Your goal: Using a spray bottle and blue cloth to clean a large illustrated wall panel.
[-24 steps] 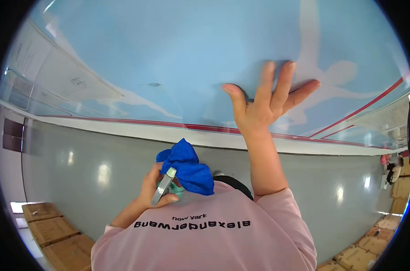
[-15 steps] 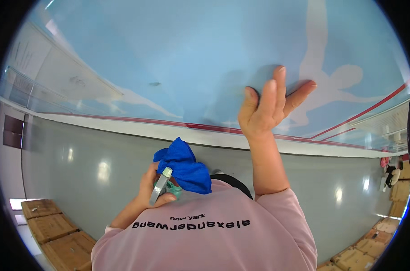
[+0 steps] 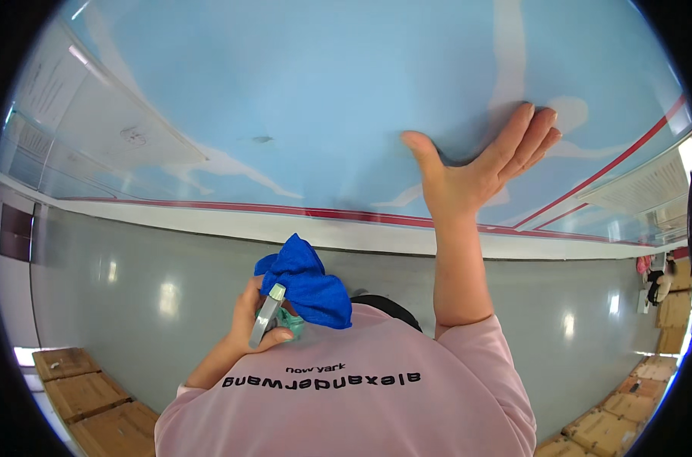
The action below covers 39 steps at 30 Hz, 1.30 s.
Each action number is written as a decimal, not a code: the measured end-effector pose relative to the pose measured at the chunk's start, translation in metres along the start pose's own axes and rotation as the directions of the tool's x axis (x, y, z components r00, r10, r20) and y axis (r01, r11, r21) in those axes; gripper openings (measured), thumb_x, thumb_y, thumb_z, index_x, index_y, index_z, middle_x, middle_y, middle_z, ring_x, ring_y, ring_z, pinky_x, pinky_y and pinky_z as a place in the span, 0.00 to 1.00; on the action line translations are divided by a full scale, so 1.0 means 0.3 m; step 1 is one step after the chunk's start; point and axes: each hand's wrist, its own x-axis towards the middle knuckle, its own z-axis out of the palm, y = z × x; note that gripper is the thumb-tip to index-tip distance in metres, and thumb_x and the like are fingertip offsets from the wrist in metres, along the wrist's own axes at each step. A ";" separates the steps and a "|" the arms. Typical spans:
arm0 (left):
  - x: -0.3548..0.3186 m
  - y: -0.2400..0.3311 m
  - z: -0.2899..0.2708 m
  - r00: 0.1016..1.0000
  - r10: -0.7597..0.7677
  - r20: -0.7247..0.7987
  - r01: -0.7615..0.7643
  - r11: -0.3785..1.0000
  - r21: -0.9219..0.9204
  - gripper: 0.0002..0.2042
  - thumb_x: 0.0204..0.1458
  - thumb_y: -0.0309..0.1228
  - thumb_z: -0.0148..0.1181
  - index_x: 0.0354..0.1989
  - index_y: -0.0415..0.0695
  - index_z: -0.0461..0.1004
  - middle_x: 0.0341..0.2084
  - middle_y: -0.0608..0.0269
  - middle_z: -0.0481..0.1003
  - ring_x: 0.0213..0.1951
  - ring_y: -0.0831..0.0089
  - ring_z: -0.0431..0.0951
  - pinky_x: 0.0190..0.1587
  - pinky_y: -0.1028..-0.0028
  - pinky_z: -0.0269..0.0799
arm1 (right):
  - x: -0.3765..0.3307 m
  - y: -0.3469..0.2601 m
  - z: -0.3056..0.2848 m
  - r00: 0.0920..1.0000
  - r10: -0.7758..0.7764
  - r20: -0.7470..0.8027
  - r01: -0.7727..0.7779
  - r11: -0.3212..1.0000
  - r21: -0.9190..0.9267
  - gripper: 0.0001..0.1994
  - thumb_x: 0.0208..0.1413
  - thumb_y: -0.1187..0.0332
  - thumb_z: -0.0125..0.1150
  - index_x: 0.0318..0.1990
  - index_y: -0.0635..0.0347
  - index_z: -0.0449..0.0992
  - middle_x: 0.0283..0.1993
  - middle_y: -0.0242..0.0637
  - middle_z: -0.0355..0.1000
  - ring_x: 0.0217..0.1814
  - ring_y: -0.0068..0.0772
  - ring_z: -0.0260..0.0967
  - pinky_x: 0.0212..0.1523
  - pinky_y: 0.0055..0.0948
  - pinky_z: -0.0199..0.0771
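My left hand (image 3: 245,316) is closed round a spray bottle (image 3: 266,320) with a grey trigger head, a pale nozzle and a green body, held close to my chest. A crumpled blue cloth (image 3: 309,288) hangs over the same hand and hides part of the bottle and some fingers. Ahead on the right, my right hand (image 3: 471,174) is open and holds nothing. Its thumb stands apart from the stretched fingers, at the glossy light-blue wall panel (image 3: 323,91); whether the palm touches it I cannot tell. A small dark mark (image 3: 263,139) shows on the panel.
Red stripes and a white band (image 3: 285,225) run along the panel's bottom. Grey shiny floor (image 3: 171,259) lies below. Brown boxes (image 3: 98,396) stand at the lower left, more boxes (image 3: 605,426) at the lower right. A person (image 3: 656,288) is at the far right.
My right hand has turned and its fingers have swung to the right and lie closer together, the thumb now pointing left. My left hand still holds the bottle and cloth.
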 end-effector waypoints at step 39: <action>0.042 0.036 -0.051 0.988 0.015 0.156 -0.029 0.996 0.084 0.41 0.35 0.47 0.74 0.52 0.35 0.56 0.35 0.57 0.70 0.33 0.67 0.78 0.33 0.72 0.73 | -0.099 0.115 -0.032 0.994 -0.048 -0.100 0.042 0.997 -0.068 0.50 0.33 0.29 0.60 0.57 0.62 0.63 0.65 0.53 0.49 0.71 0.57 0.35 0.66 0.58 0.32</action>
